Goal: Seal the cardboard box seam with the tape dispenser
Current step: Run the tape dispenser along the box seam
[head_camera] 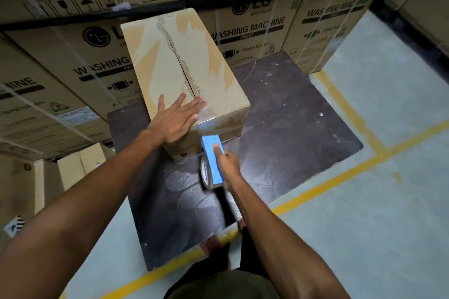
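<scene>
A tall brown cardboard box stands on a dark board, its top seam running away from me with torn paper along it. My left hand lies flat, fingers spread, on the near end of the box top, fingertips at the seam. My right hand grips a blue tape dispenser with a clear tape roll, held against the box's near face just below the top edge. A short strip of clear tape runs from the dispenser over the near edge.
The dark board lies on a pale floor marked with yellow lines. Large washing-machine cartons are stacked behind and at the left. Small cartons sit at the lower left. Open floor lies to the right.
</scene>
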